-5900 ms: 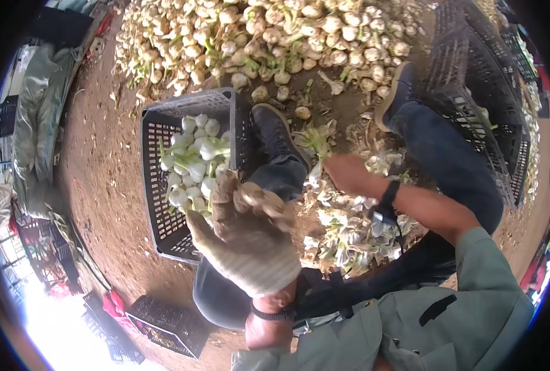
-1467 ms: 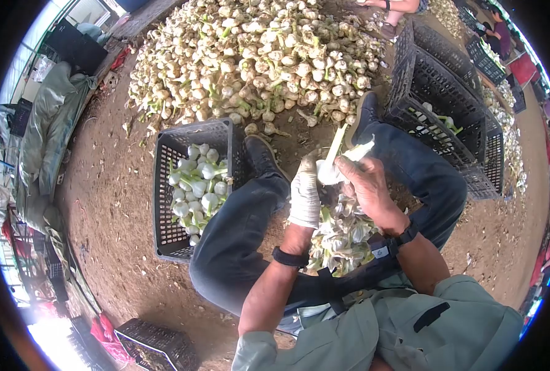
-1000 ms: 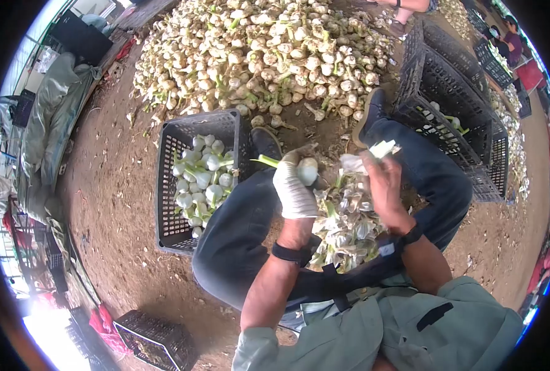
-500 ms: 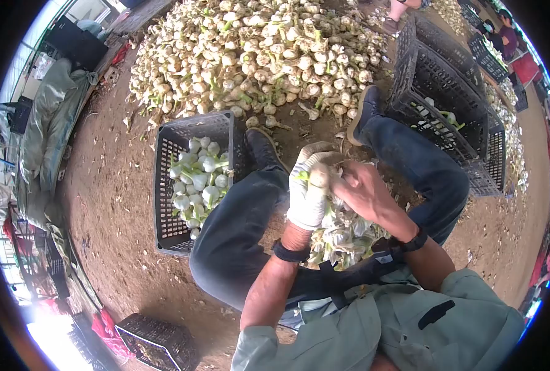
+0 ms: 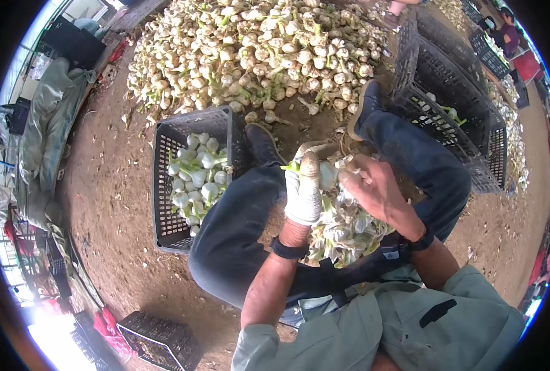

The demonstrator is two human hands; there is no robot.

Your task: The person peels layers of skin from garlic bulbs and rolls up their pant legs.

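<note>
My left hand, in a white glove, is closed around a garlic bulb; a green stem stub sticks out on its left side. Just right of the bulb is my bare right hand, its fingers curled together. Whitish papery skin shows by those fingertips, but what they pinch is unclear. Below both hands, between my legs, lies a heap of garlic peelings. To the left, a black plastic crate holds several peeled, pale garlic bulbs with green stubs.
A large pile of unpeeled garlic covers the ground ahead. Black crates stand to my right, with a few bulbs inside. Another crate sits at lower left. Grey-green sheeting lines the left side. Other people are at far right.
The bulb has turned, and a smooth pale side now shows. My right hand has drawn slightly right, away from the bulb it was against.
</note>
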